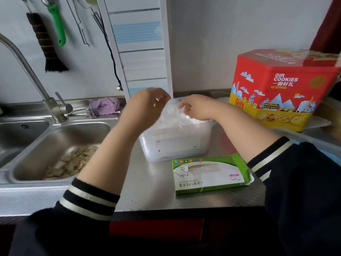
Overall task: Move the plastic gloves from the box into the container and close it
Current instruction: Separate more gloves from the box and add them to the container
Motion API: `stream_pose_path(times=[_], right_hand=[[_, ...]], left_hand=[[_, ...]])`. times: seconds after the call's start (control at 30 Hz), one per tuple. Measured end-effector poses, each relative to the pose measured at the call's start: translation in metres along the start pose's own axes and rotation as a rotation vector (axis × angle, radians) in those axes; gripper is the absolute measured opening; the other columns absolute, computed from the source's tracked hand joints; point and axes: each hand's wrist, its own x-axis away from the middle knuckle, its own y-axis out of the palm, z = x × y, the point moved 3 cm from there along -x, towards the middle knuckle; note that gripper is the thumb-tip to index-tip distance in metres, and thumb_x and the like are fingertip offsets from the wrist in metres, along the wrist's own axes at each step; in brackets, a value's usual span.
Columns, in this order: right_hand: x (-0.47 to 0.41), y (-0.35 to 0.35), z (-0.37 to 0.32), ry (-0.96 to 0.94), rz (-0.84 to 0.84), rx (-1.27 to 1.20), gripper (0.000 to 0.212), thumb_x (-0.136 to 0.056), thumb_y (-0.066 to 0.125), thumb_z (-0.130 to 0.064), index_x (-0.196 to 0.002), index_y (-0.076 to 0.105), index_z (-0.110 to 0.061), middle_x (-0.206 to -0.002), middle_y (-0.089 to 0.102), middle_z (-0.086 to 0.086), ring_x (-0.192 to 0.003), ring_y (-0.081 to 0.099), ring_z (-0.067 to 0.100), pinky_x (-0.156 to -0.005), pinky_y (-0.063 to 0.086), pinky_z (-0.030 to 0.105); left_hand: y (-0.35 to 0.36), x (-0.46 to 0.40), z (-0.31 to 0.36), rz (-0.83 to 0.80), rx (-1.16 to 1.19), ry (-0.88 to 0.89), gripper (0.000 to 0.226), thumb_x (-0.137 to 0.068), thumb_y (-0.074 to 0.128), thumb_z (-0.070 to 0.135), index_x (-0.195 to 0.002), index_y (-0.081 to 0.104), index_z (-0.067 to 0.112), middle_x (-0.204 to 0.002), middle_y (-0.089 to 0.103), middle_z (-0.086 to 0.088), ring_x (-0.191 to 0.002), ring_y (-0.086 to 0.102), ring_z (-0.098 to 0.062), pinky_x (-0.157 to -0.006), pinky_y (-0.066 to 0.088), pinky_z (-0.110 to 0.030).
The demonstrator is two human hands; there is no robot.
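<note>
Two hands (147,106) (195,108), one container (175,143), one box (210,172)

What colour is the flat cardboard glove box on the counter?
Green and white flat cardboard glove box, seen in the head view.

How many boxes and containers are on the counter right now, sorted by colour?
Green: 1, the glove box
Clear: 1, the container, with plastic gloves in it and both hands at its open top
Red and yellow: 1, the cookie tin
Total: 3
</note>
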Motion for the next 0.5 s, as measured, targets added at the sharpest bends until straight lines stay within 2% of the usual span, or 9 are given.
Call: stream_pose_path(times=[0.03,0.1,0.13,0.2,0.27,0.33,0.4,0.43,0.5], right_hand=[[0.004,-0.001,0.002,-0.015,0.091,-0.098,0.037,-0.093,0.043,-0.003,-0.119,0.061,-0.022,-0.102,0.060,-0.005,-0.092,0.058,0.018,-0.067,0.041,0.021],[0.019,-0.005,0.007,-0.028,0.302,-0.268,0.045,-0.088,0.035,0.002,-0.109,0.062,-0.028,-0.096,0.062,-0.010,-0.091,0.058,0.015,-0.072,0.043,0.023],[0.028,-0.006,0.010,-0.035,0.419,-0.349,0.045,-0.087,0.035,0.003,-0.106,0.060,-0.030,-0.096,0.061,-0.011,-0.091,0.058,0.013,-0.075,0.044,0.023],[0.054,-0.004,0.015,-0.031,0.642,-0.511,0.039,-0.086,0.040,0.006,-0.106,0.054,-0.026,-0.094,0.058,-0.006,-0.086,0.055,0.012,-0.073,0.042,0.015],[0.084,0.004,0.019,-0.018,0.752,-0.596,0.027,-0.088,0.051,0.001,-0.103,0.050,-0.021,-0.087,0.055,-0.006,-0.076,0.054,0.011,-0.070,0.043,0.015],[0.108,0.022,0.024,-0.031,0.647,-0.571,0.015,-0.086,0.066,-0.021,-0.091,0.053,-0.026,-0.080,0.057,-0.009,-0.071,0.055,0.013,-0.072,0.048,0.030],[0.125,0.044,0.027,0.009,0.414,-0.445,0.027,-0.074,0.069,-0.054,-0.079,0.057,-0.030,-0.078,0.060,-0.011,-0.074,0.058,0.013,-0.070,0.051,0.039],[0.130,0.055,0.029,0.035,0.322,-0.358,0.034,-0.068,0.066,-0.065,-0.075,0.058,-0.032,-0.082,0.059,-0.014,-0.078,0.059,0.013,-0.069,0.051,0.038],[0.139,0.072,0.031,0.081,0.219,-0.238,0.034,-0.066,0.064,-0.070,-0.069,0.060,-0.037,-0.097,0.056,-0.019,-0.091,0.058,0.012,-0.079,0.046,0.035]], left_hand=[[0.004,0.010,0.007,0.040,0.073,0.037,0.020,-0.095,0.053,0.025,-0.100,0.072,0.020,-0.094,0.072,0.003,-0.084,0.065,-0.017,-0.078,0.052,-0.035],[0.012,0.029,0.016,0.145,0.131,0.121,0.021,-0.093,0.052,0.027,-0.096,0.071,0.018,-0.087,0.071,0.004,-0.077,0.063,-0.017,-0.071,0.052,-0.036],[0.016,0.039,0.019,0.201,0.119,0.162,0.021,-0.093,0.052,0.026,-0.096,0.070,0.016,-0.084,0.069,0.003,-0.074,0.062,-0.019,-0.067,0.051,-0.036],[0.028,0.057,0.022,0.299,0.033,0.242,0.020,-0.094,0.053,0.022,-0.097,0.070,0.012,-0.080,0.067,0.000,-0.068,0.061,-0.023,-0.058,0.048,-0.035],[0.042,0.077,0.028,0.348,-0.030,0.317,0.018,-0.095,0.055,0.018,-0.097,0.071,0.009,-0.076,0.064,-0.002,-0.062,0.058,-0.025,-0.054,0.045,-0.033],[0.058,0.095,0.033,0.324,-0.020,0.365,0.019,-0.096,0.055,0.020,-0.097,0.072,0.010,-0.075,0.064,-0.001,-0.061,0.057,-0.023,-0.052,0.046,-0.033],[0.074,0.108,0.034,0.192,0.072,0.305,0.023,-0.096,0.054,0.031,-0.101,0.070,0.015,-0.081,0.067,0.003,-0.067,0.063,-0.019,-0.054,0.050,-0.033],[0.081,0.112,0.033,0.093,0.132,0.238,0.029,-0.095,0.053,0.040,-0.105,0.069,0.017,-0.089,0.068,0.005,-0.075,0.066,-0.017,-0.060,0.052,-0.034],[0.095,0.119,0.028,-0.097,0.224,0.120,0.046,-0.092,0.048,0.055,-0.118,0.063,0.020,-0.105,0.068,0.007,-0.095,0.065,-0.013,-0.077,0.053,-0.034]])
